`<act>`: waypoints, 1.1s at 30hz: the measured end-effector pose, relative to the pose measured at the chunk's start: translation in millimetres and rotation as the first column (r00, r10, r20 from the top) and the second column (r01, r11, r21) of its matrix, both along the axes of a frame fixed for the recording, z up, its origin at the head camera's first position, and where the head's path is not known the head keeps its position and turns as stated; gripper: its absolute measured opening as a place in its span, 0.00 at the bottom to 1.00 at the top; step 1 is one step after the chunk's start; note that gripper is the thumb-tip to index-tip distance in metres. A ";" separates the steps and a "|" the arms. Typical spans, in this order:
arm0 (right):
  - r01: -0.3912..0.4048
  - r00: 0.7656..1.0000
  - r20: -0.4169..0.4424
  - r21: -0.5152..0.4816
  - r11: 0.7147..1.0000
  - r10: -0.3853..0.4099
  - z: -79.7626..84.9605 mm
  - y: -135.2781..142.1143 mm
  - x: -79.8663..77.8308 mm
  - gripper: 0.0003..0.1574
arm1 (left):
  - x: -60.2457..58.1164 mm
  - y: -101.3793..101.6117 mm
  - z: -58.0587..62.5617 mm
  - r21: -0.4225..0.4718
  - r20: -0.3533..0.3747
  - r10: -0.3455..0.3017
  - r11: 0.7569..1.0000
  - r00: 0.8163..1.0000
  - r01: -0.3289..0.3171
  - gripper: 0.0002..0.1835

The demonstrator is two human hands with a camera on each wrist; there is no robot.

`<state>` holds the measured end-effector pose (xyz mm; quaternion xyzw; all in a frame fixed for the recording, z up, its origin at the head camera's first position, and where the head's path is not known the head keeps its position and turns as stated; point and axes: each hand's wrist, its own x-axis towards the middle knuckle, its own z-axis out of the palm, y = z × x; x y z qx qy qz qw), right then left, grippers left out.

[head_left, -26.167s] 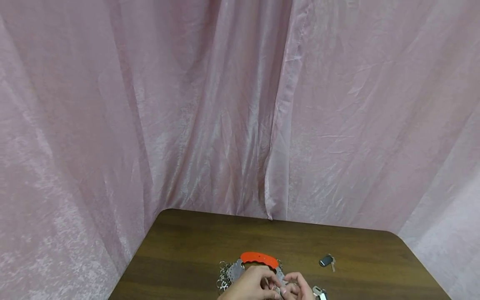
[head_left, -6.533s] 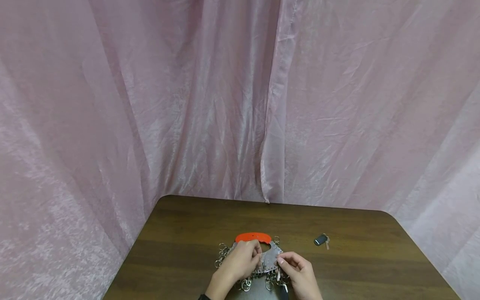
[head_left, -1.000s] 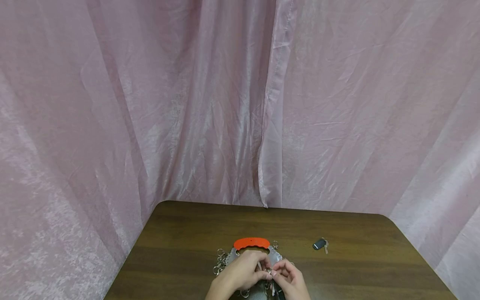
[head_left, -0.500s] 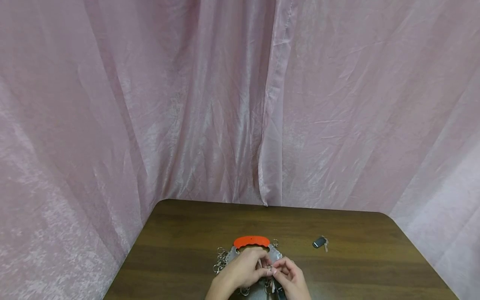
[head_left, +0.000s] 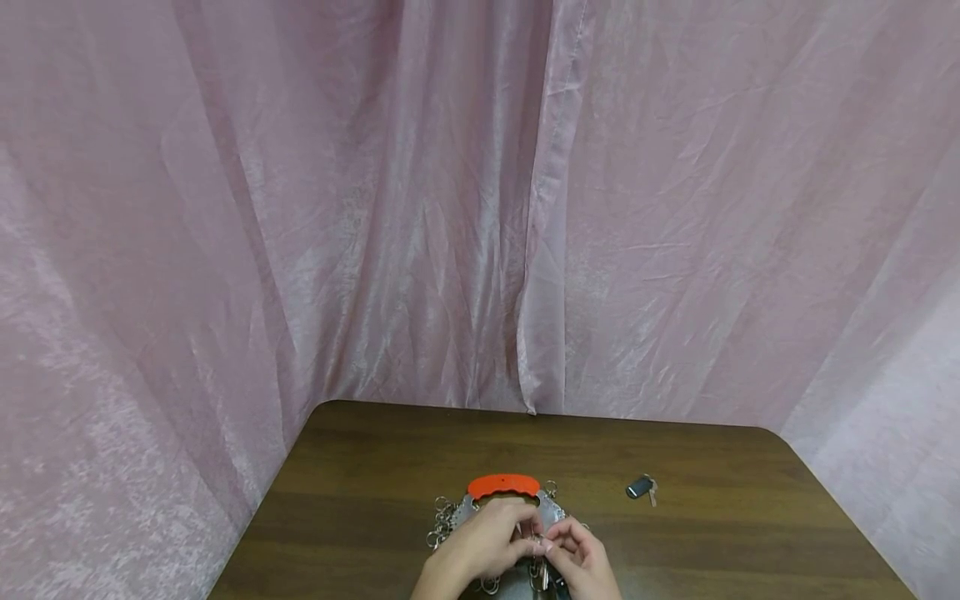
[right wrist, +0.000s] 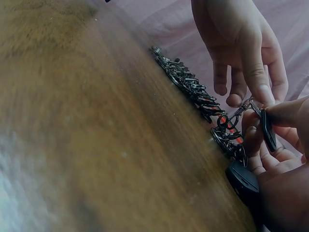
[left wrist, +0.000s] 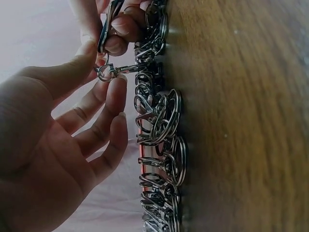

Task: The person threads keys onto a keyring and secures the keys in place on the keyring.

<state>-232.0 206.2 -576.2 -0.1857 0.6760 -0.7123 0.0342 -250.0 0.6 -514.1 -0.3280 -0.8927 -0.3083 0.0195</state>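
Note:
A grey metal plate (head_left: 550,508) with an orange handle (head_left: 503,485) lies on the table, its edge lined with small clasps and split rings (left wrist: 169,116). My left hand (head_left: 487,537) reaches across the plate. Its thumb and fingertip pinch a small key ring (left wrist: 103,73) on a swivel clasp (left wrist: 126,69) drawn out from the row. Right against it, my right hand (head_left: 581,557) pinches a key (right wrist: 268,130), seen nearly edge-on in both wrist views, where it meets that ring. A black key fob (right wrist: 244,182) sits below my right hand by the plate's end.
A dark fob with a key (head_left: 641,487) lies apart on the wooden table (head_left: 712,533), to the right of the plate. Pink curtains (head_left: 420,250) hang behind the table's back edge.
Within the last second both hands stay almost still. Since 6.5 seconds ago my left hand has moved right to meet my right hand. The key lying right of the plate earliest is gone from there.

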 end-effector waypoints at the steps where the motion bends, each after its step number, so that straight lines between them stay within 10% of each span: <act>1: -0.001 1.000 0.008 0.002 1.000 0.001 0.5 -0.2 -0.1 0.16 | -0.2 -0.2 0.0 -0.001 -0.005 -0.002 1.000 1.000 0.002 0.06; 33: -0.018 0.998 -0.057 -0.029 0.999 0.016 -0.1 -2.2 0.9 0.14 | 1.0 0.9 1.5 0.003 -0.012 0.005 1.000 1.000 -0.005 0.07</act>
